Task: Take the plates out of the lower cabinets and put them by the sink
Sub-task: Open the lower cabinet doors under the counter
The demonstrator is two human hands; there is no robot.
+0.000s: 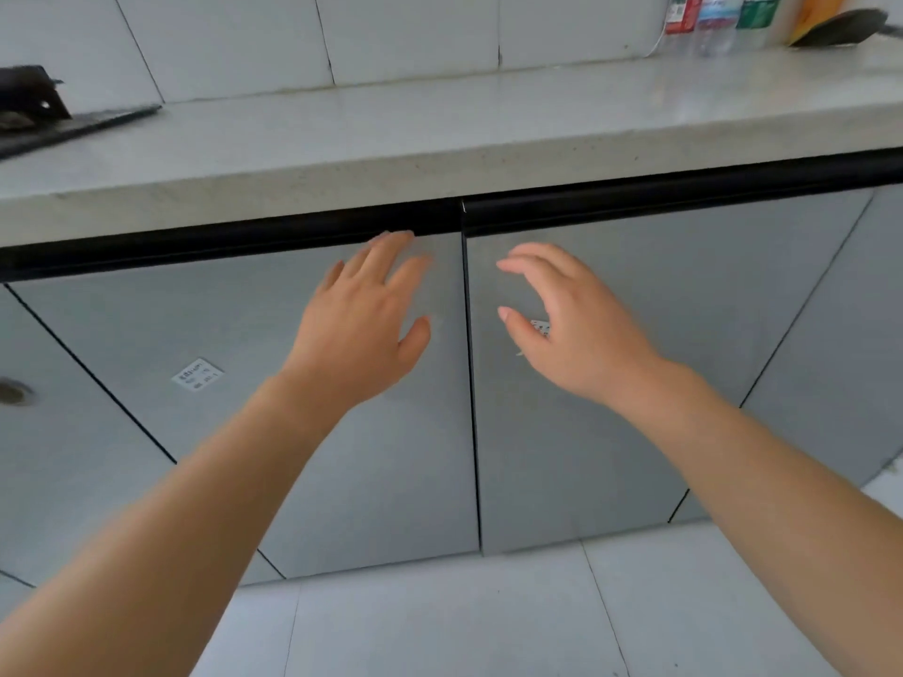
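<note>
The left hand [361, 324] and right hand [571, 329] are hovering open, holding nothing, by shut cabinet doors [611, 456] at 12 o'clock. No plates are showing; probably sitting inside. They are likely breaking easily, so gripping rims is looking safest.

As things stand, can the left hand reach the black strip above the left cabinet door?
Probably yes: the left hand is open, its fingers at the edge of the black strip atop the left cabinet door, with nothing between them.
</note>
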